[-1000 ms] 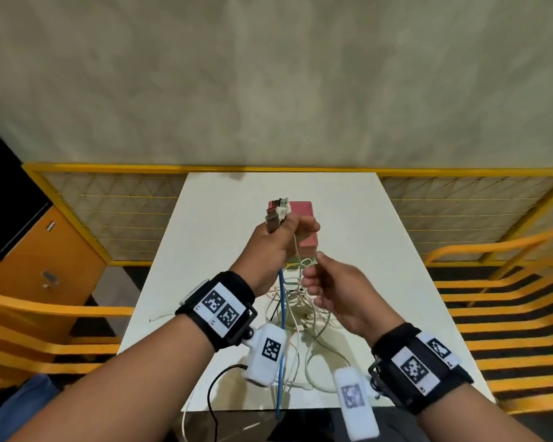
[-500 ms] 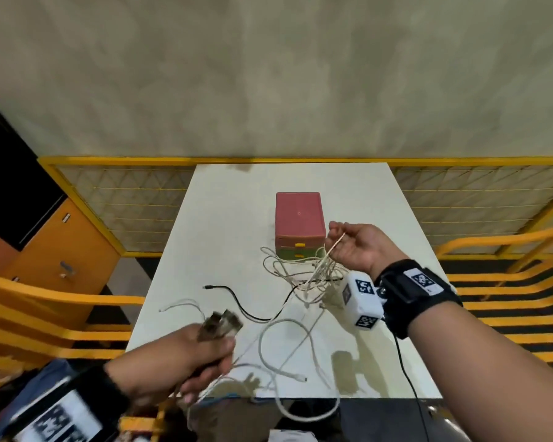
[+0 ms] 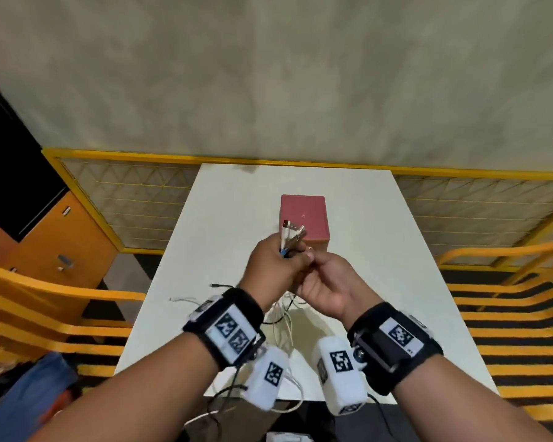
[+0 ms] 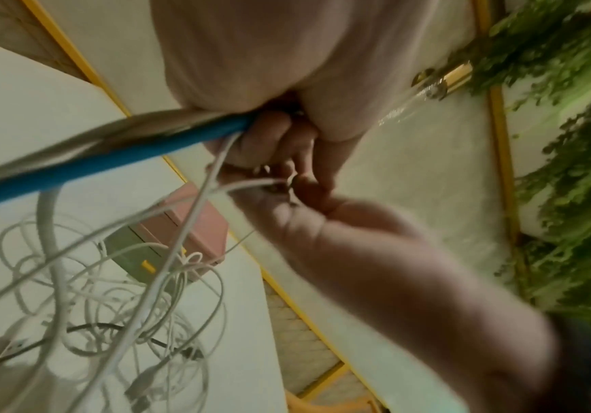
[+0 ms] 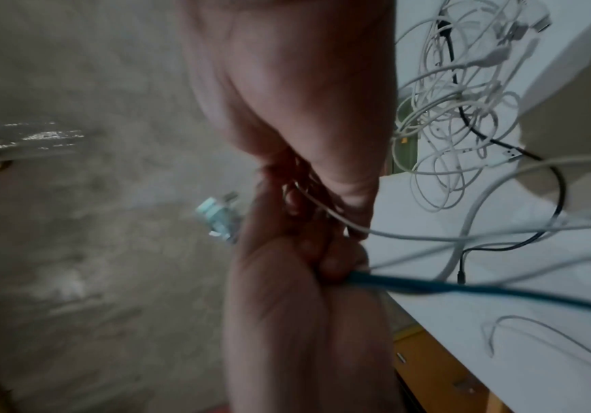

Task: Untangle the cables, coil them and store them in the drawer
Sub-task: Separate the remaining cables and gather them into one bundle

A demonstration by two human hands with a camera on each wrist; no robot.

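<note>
My left hand (image 3: pixel 288 255) is raised over the table and grips a bundle of cable ends (image 3: pixel 292 232), with USB plugs sticking up from the fist and a blue cable (image 4: pixel 110 159) running back out of it. My right hand (image 3: pixel 312 261) meets it from the right and pinches a thin white cable (image 4: pixel 251 183) against the left fingers. Below the hands a tangle of white and black cables (image 3: pixel 284 314) lies on the white table (image 3: pixel 230 218). The pink drawer box (image 3: pixel 304 215) stands just behind the hands, and its green drawer front (image 4: pixel 127 251) looks closed.
A loose black cable end (image 3: pixel 216 286) and a thin white cable end (image 3: pixel 182 299) lie left of the tangle. More cable loops hang over the table's near edge (image 3: pixel 288 406). Yellow railings (image 3: pixel 508 266) flank the table, and an orange cabinet (image 3: pixel 55 244) stands on the left.
My left hand rose from the table's front left edge with the plugs. My right hand came in from beside the box, and both hands now meet in front of it.
</note>
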